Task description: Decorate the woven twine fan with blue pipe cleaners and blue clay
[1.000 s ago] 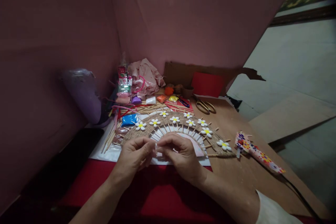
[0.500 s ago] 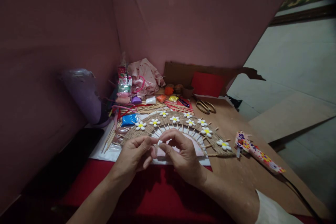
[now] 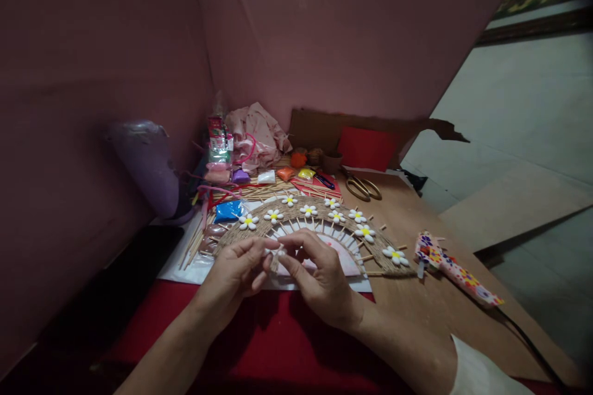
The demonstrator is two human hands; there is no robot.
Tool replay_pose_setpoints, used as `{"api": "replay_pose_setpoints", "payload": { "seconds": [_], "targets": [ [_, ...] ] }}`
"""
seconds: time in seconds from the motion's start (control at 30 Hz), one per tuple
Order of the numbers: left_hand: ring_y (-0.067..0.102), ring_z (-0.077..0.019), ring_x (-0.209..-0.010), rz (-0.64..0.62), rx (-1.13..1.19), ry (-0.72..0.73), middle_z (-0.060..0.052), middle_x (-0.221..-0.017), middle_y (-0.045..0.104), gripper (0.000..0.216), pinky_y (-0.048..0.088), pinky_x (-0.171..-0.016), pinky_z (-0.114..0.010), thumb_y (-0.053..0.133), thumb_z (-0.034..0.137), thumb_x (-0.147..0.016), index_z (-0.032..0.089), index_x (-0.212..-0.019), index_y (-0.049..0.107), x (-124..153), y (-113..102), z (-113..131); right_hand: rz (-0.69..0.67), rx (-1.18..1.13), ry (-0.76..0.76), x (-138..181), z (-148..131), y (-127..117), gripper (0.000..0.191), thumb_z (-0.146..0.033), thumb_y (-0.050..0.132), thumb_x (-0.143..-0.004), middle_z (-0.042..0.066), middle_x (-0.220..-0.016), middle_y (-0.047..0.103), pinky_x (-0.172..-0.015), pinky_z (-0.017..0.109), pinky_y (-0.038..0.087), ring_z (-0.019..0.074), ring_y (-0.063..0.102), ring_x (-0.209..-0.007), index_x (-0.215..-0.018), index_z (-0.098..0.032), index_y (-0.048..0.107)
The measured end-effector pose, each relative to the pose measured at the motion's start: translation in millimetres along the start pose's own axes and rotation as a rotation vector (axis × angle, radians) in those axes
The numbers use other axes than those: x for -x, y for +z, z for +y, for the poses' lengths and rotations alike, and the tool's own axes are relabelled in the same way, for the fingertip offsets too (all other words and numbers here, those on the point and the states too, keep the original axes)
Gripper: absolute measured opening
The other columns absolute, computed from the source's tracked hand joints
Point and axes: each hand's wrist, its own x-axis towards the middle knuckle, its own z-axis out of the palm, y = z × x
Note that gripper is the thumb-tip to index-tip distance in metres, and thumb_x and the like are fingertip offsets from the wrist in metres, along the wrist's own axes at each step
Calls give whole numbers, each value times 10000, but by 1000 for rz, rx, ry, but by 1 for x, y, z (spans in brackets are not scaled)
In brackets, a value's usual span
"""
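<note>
Both hands meet just above the near edge of the worktop point(image 3: 419, 213), and between their fingertips sits a white bit point(image 3: 280, 252), very small, over the inner edge of the woven arc point(image 3: 319, 205). The left hand point(image 3: 235, 273) pinches it with thumb and forefinger. The right hand point(image 3: 320, 276) closes on it from the other side, its other fingers curled loosely above. Which hand bears most of it I cannot tell.

The bit looks like the same stuff as the petals of the white flowers point(image 3: 365, 232) set along the arc (soft modelling clay, I judge, given the coloured packets behind, such as the blue packet point(image 3: 228, 210)). If so, it weighs next to nothing, dents under any firm squeeze and may cling a little to skin. A light pinch by its edges with the fingertips suits it best, since pressure on its flat face would likely mark it.

The arc itself seems stiff but delicate: wound cord over thin sticks point(image 3: 370, 257) that poke out at its rim, with the flowers sitting proud on top. It is better taken by the bare cord between flowers than by sticks or petals.

Scissors point(image 3: 362, 187) lie well beyond the arc, and a patterned glue gun point(image 3: 456, 272) lies to its right.
</note>
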Motion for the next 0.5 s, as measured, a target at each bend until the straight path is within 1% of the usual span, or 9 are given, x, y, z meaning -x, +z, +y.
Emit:
{"api": "replay_pose_setpoints", "payload": {
  "seconds": [0.07,0.13,0.23,0.33,0.5],
  "targets": [
    [395,-13,-401,-13,-29,9,34,-618,545,242,205,-380,-140,660,357,-757,162,-878,585,1,1,1,20,16,17,0,2,1,77,-132,563,-839,22,-796,568,-629,257,432,127,529,-702,-900,-171,589],
    [379,-16,-376,7,-81,15,33,-599,551,250,165,-363,-143,654,388,-755,166,-820,559,2,2,1,32,31,3,-1,4,1,34,-139,581,-832,14,-752,558,-624,259,426,128,524,-688,-833,-170,594],
    [340,-13,-357,50,-151,26,46,-537,507,301,132,-353,-147,659,434,-735,152,-748,556,1,1,-1,25,14,-51,-1,8,2,72,-129,579,-834,24,-763,556,-629,260,434,133,533,-706,-862,-173,628],
    [328,-16,-368,58,-187,34,58,-497,462,307,147,-361,-147,679,433,-713,143,-759,591,-1,0,-4,20,-3,-83,0,10,2,104,-125,558,-847,35,-790,574,-649,269,448,138,549,-728,-891,-181,633],
    [315,-15,-385,21,-206,69,37,-545,505,281,182,-371,-153,661,415,-733,143,-787,622,-1,0,-5,44,43,-57,0,8,2,63,-133,572,-833,28,-775,584,-632,273,442,143,545,-707,-841,-187,604]
  ]
}}
